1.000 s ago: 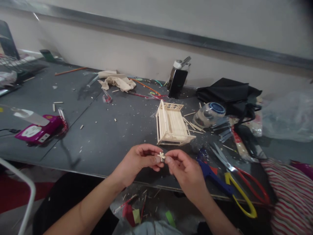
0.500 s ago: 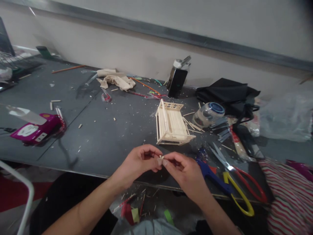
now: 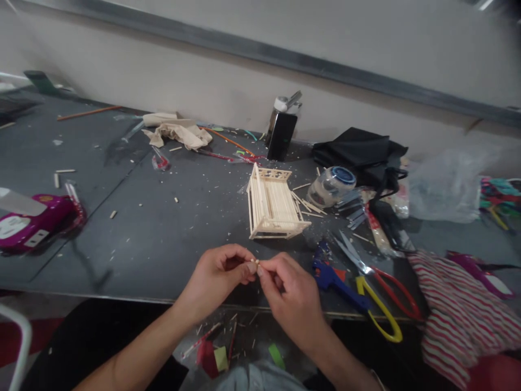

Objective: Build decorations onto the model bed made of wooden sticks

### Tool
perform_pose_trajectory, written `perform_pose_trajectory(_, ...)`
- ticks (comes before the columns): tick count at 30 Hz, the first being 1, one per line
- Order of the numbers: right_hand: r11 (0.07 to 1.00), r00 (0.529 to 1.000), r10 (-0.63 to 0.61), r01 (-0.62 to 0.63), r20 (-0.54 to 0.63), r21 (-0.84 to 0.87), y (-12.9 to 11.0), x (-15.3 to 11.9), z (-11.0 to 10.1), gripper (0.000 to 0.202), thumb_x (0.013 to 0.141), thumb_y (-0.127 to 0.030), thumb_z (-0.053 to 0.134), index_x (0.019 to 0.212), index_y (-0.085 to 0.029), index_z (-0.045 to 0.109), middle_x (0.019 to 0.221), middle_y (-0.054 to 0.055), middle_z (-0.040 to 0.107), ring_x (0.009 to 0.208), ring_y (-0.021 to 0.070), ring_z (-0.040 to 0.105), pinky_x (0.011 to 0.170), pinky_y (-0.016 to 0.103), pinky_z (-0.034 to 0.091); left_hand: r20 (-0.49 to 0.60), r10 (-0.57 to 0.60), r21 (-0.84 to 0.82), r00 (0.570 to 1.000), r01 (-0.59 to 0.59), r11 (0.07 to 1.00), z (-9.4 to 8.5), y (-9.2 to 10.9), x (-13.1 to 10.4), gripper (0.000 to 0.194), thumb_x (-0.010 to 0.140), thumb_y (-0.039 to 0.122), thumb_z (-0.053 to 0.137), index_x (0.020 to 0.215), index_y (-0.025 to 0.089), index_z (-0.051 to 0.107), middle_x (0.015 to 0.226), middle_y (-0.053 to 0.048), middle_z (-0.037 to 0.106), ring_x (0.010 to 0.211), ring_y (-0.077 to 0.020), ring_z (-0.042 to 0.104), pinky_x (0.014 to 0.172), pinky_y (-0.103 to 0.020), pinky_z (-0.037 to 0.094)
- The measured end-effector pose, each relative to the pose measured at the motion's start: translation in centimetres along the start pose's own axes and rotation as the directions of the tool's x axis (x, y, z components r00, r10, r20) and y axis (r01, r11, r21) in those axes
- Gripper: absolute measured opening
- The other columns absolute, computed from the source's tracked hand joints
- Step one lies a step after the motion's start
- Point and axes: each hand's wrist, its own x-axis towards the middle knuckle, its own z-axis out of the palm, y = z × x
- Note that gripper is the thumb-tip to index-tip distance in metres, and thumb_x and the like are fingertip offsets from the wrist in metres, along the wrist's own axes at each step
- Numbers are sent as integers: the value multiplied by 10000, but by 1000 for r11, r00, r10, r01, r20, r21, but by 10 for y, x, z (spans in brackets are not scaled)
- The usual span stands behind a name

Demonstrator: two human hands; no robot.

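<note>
Near the table's front edge, my left hand (image 3: 222,273) and my right hand (image 3: 290,293) meet fingertip to fingertip. Between them they pinch small pale wooden stick pieces (image 3: 256,262), mostly covered by the fingers; how the pieces are joined cannot be made out. Just beyond my fingers stands a miniature bed-like frame of pale sticks (image 3: 280,201), with slats across it and rails around the edges. Loose sticks (image 3: 311,205) lie against its right side.
To the right lie a blue glue gun (image 3: 336,277), scissors (image 3: 370,271) with red and yellow handles, a jar (image 3: 331,186) and a striped cloth (image 3: 459,309). A phone (image 3: 282,136) leans on a bottle at the back. A purple power strip (image 3: 40,222) is at left.
The view has swung right, so the table things appear further left. Both hands still pinch the small pieces, which show less between the fingertips now.
</note>
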Motion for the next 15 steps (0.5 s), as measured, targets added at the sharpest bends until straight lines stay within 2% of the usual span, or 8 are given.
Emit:
perform_pose_trajectory(3, 974, 993, 105, -113, 48, 199, -3, 2, -6, 170, 875, -241, 540, 736, -187, 622, 689, 9, 614, 626, 124, 532, 577, 238, 388, 48, -23, -57, 999, 25, 998, -2, 5, -1, 127, 760, 251, 688, 784, 128, 664, 680, -2, 634, 651, -104, 577, 633, -215, 464)
perform_pose_trajectory(5, 893, 969, 199, -241, 145, 381, -4, 4, -12, 179, 852, -300, 585, 728, -178, 629, 652, -2, 605, 582, 111, 506, 540, 229, 375, 107, -28, -103, 994, 39, 994, -4, 8, -2, 127, 763, 247, 696, 780, 125, 665, 678, -3, 640, 643, -101, 584, 637, -214, 463)
perform_pose_trajectory(7, 734, 920, 275, -388, 279, 558, -3, 5, -16, 211, 820, -359, 628, 722, -172, 620, 561, -38, 523, 486, 78, 398, 461, 211, 297, 158, -31, -142, 987, 54, 988, -5, 9, -3, 121, 771, 238, 697, 786, 122, 666, 660, -6, 647, 631, -99, 588, 645, -215, 460)
perform_pose_trajectory(10, 414, 827, 313, -562, 467, 716, 0, 5, -15, 251, 773, -392, 679, 718, -165, 588, 500, -85, 382, 435, 45, 225, 412, 199, 154, 208, -50, -196, 977, 92, 976, -5, 6, -2, 130, 790, 243, 690, 811, 117, 665, 636, -15, 657, 613, -93, 584, 652, -215, 452)
perform_pose_trajectory(12, 310, 809, 316, -581, 496, 752, 1, 4, -12, 251, 758, -375, 701, 716, -158, 581, 512, -84, 372, 445, 40, 212, 412, 195, 134, 225, -71, -237, 972, 125, 963, -4, 3, -1, 146, 797, 255, 689, 823, 114, 663, 647, -22, 661, 607, -89, 582, 646, -211, 448)
perform_pose_trajectory(15, 283, 820, 348, -555, 455, 782, 2, 2, -11, 243, 765, -358, 700, 711, -153, 582, 525, -81, 357, 458, 41, 221, 412, 189, 139, 240, -94, -307, 966, 167, 937, -4, 3, 0, 156, 788, 253, 702, 822, 106, 661, 676, -24, 649, 600, -87, 583, 627, -209, 448)
